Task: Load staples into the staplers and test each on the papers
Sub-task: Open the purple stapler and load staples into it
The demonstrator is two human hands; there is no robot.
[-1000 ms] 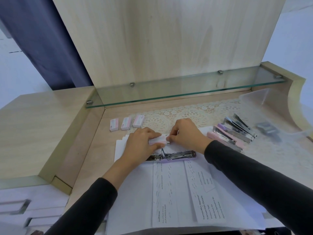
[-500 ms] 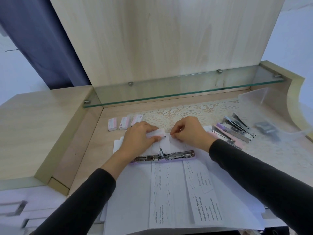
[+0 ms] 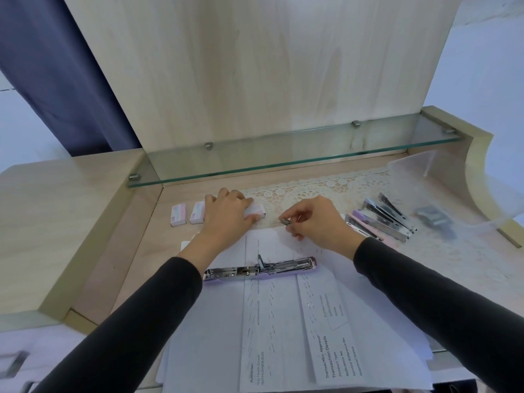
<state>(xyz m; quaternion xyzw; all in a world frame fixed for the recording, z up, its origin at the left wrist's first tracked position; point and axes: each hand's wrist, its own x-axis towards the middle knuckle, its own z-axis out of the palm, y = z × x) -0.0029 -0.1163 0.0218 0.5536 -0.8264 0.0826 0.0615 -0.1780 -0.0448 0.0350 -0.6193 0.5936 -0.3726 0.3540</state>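
Observation:
A lilac stapler [image 3: 259, 272] lies opened flat on the papers [image 3: 283, 321], its metal channel facing up. My left hand [image 3: 226, 215] holds a small pink-and-white staple box [image 3: 255, 214] down on the desk beyond the papers. My right hand [image 3: 314, 219] pinches a short metal strip of staples [image 3: 285, 221] just above the papers' far edge. Two more staple boxes [image 3: 188, 213] lie to the left of my left hand. Several opened staplers [image 3: 380, 221] lie side by side on the lace mat to the right.
A glass shelf [image 3: 283, 154] overhangs the back of the desk. A clear plastic container [image 3: 442, 194] with a dark object inside sits at the far right on the lace mat [image 3: 312, 191]. A raised wooden ledge [image 3: 56, 222] borders the left.
My hands have separated: the left carried the staple box back toward the other boxes, and the right pulled a strip of staples out and holds it to the right.

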